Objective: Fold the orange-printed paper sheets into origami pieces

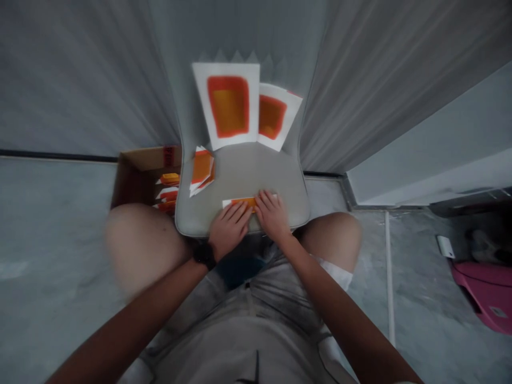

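A narrow folded strip of orange and white paper [250,202] lies near the front edge of the grey chair seat [240,173]. My left hand [231,223] rests on its left part with fingers laid flat. On the right part, my right hand [273,213] presses down, fingers also outstretched, close beside the left. Some of the strip is covered by both hands. Behind them, a white sheet with an orange, red-edged panel [229,106] leans against the backrest. A similar sheet [272,114] stands partly behind it. Folded orange and white pieces [202,169] overlap at the seat's left.
A cardboard box [146,159] holding several orange and white pieces stands on the floor left of the chair. My knees flank the seat. Grey curtain [80,74] hangs behind. At the right are a pink plastic item [488,293] and a small white object [445,246].
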The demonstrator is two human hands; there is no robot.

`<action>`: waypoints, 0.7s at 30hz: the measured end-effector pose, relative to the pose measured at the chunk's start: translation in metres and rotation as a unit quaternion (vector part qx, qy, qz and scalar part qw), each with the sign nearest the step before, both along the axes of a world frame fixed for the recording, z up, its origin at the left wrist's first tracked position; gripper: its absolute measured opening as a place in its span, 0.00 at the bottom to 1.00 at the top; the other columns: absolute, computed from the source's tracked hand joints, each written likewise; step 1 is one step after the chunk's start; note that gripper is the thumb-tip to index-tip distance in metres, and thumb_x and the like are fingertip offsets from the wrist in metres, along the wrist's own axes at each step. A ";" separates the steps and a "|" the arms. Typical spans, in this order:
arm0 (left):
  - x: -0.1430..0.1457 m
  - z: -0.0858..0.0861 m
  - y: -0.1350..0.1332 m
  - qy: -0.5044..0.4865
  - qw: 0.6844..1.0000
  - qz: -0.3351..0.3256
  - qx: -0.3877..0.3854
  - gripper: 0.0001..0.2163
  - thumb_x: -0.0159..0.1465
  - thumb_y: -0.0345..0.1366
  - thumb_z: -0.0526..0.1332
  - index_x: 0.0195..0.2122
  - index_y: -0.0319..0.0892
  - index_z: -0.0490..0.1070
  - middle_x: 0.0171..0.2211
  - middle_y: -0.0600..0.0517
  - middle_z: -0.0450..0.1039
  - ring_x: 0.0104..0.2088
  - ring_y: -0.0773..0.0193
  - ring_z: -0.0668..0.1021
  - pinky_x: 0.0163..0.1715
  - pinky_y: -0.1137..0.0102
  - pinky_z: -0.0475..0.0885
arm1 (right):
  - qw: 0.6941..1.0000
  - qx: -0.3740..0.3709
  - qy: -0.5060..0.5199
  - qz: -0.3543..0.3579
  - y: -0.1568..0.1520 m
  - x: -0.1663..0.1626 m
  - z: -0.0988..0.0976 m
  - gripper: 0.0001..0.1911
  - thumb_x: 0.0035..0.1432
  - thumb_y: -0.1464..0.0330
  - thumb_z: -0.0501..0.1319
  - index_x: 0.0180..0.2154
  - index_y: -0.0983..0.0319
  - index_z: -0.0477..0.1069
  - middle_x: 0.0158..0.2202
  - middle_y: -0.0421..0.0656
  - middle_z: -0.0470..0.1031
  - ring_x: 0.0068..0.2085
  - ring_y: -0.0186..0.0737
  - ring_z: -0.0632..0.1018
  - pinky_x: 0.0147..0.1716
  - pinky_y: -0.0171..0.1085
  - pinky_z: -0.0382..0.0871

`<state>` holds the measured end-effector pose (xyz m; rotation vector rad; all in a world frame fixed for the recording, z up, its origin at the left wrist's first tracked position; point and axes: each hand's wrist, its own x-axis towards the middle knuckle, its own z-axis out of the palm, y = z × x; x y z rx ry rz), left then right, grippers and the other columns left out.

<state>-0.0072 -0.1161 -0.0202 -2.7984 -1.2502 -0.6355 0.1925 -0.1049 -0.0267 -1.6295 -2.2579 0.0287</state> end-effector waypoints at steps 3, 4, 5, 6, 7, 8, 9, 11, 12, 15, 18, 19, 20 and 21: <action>-0.001 -0.001 0.000 -0.007 1.000 0.002 -0.007 0.22 0.72 0.32 0.56 0.67 0.39 0.71 0.68 0.44 0.69 0.68 0.52 0.72 0.72 0.53 0.64 | 1.000 -0.009 0.002 -0.002 -0.001 0.000 0.000 0.26 0.78 0.63 0.46 0.68 0.66 0.68 0.70 0.54 0.68 0.73 0.53 0.65 0.74 0.61 0.51; -0.001 -0.001 0.000 -0.011 1.000 0.002 -0.012 0.23 0.72 0.32 0.56 0.67 0.40 0.71 0.69 0.44 0.68 0.69 0.52 0.71 0.72 0.53 0.63 | 1.000 -0.012 0.002 -0.003 -0.001 0.000 0.000 0.26 0.78 0.63 0.45 0.68 0.66 0.67 0.70 0.54 0.68 0.73 0.53 0.64 0.74 0.61 0.51; -0.001 -0.002 0.000 -0.014 1.000 0.000 -0.017 0.23 0.72 0.32 0.56 0.67 0.41 0.71 0.69 0.44 0.68 0.69 0.52 0.71 0.72 0.53 0.63 | 1.000 -0.015 0.001 -0.004 -0.001 0.000 0.000 0.26 0.78 0.63 0.45 0.68 0.66 0.67 0.70 0.53 0.67 0.73 0.53 0.64 0.74 0.61 0.51; -0.001 -0.002 0.000 -0.016 1.000 -0.001 -0.020 0.23 0.71 0.32 0.56 0.67 0.41 0.71 0.69 0.44 0.68 0.69 0.52 0.71 0.72 0.53 0.63 | 1.000 -0.018 -0.001 -0.005 -0.002 0.000 0.000 0.27 0.78 0.64 0.45 0.69 0.66 0.67 0.71 0.53 0.67 0.73 0.53 0.64 0.74 0.61 0.51; -0.001 -0.003 0.000 -0.016 1.000 -0.002 -0.020 0.23 0.72 0.32 0.56 0.67 0.41 0.71 0.69 0.44 0.68 0.69 0.52 0.71 0.73 0.53 0.62 | 1.000 -0.021 -0.003 -0.006 -0.002 -0.001 0.000 0.27 0.78 0.64 0.45 0.69 0.66 0.66 0.71 0.53 0.67 0.73 0.53 0.64 0.74 0.60 0.51; -0.001 -0.003 0.000 -0.015 1.000 -0.002 -0.019 0.23 0.72 0.32 0.56 0.67 0.41 0.71 0.69 0.44 0.68 0.69 0.52 0.71 0.73 0.53 0.62 | 1.000 -0.024 -0.006 -0.007 -0.002 -0.001 0.000 0.27 0.78 0.64 0.45 0.69 0.66 0.66 0.71 0.53 0.66 0.73 0.53 0.63 0.74 0.60 0.52; -0.001 -0.003 0.000 -0.013 1.000 0.000 -0.016 0.22 0.72 0.32 0.55 0.67 0.41 0.71 0.69 0.44 0.68 0.69 0.52 0.71 0.73 0.53 0.62 | 1.000 -0.027 -0.008 -0.008 -0.003 -0.001 0.000 0.27 0.78 0.64 0.45 0.69 0.66 0.66 0.71 0.52 0.66 0.73 0.53 0.63 0.74 0.59 0.52; -0.001 -0.003 0.000 -0.009 1.000 0.004 -0.009 0.22 0.73 0.32 0.54 0.66 0.40 0.72 0.69 0.44 0.68 0.69 0.52 0.71 0.73 0.54 0.63 | 0.999 -0.035 -0.012 -0.011 -0.003 -0.001 0.000 0.27 0.78 0.64 0.45 0.70 0.66 0.65 0.72 0.53 0.65 0.74 0.53 0.63 0.73 0.58 0.53; -0.001 -0.002 0.000 -0.008 1.000 0.007 -0.008 0.21 0.73 0.32 0.54 0.65 0.39 0.72 0.68 0.43 0.69 0.69 0.53 0.71 0.73 0.54 0.63 | 0.999 -0.039 -0.013 -0.012 -0.002 -0.001 0.001 0.27 0.78 0.64 0.45 0.70 0.66 0.65 0.72 0.53 0.65 0.74 0.53 0.63 0.73 0.58 0.53; 0.000 -0.002 -0.001 -0.015 1.000 0.008 -0.018 0.21 0.74 0.33 0.53 0.66 0.39 0.72 0.69 0.43 0.69 0.69 0.53 0.71 0.73 0.54 0.62 | 0.999 -0.048 -0.013 -0.013 -0.002 -0.001 0.001 0.28 0.78 0.64 0.44 0.70 0.67 0.64 0.72 0.53 0.64 0.74 0.52 0.62 0.74 0.57 0.53; 0.000 -0.003 -0.001 -0.029 0.999 0.010 -0.027 0.21 0.74 0.36 0.54 0.67 0.40 0.71 0.69 0.43 0.68 0.70 0.52 0.70 0.72 0.53 0.63 | 0.999 -0.051 -0.010 -0.016 -0.001 -0.002 0.001 0.28 0.78 0.65 0.44 0.70 0.68 0.64 0.72 0.53 0.64 0.74 0.51 0.62 0.74 0.57 0.52; 0.000 -0.003 -0.001 -0.031 0.999 0.011 -0.029 0.21 0.75 0.37 0.54 0.67 0.40 0.71 0.69 0.43 0.68 0.70 0.52 0.70 0.72 0.52 0.63 | 0.999 -0.051 -0.010 -0.016 -0.001 -0.002 0.001 0.28 0.78 0.65 0.43 0.70 0.68 0.64 0.72 0.53 0.64 0.75 0.52 0.61 0.74 0.57 0.52; 0.000 -0.004 0.000 -0.031 0.999 0.010 -0.031 0.21 0.75 0.37 0.54 0.67 0.40 0.71 0.69 0.43 0.68 0.70 0.52 0.70 0.72 0.53 0.63 | 0.998 -0.052 -0.010 -0.016 -0.002 -0.003 0.001 0.28 0.78 0.65 0.43 0.70 0.68 0.63 0.72 0.53 0.64 0.75 0.52 0.61 0.74 0.57 0.52; 0.000 -0.003 0.000 -0.028 0.999 0.009 -0.034 0.21 0.75 0.38 0.53 0.67 0.40 0.71 0.69 0.43 0.68 0.70 0.52 0.70 0.72 0.53 0.63 | 0.998 -0.054 -0.011 -0.016 -0.002 -0.003 0.002 0.28 0.78 0.64 0.43 0.71 0.68 0.63 0.73 0.53 0.63 0.75 0.52 0.61 0.74 0.57 0.52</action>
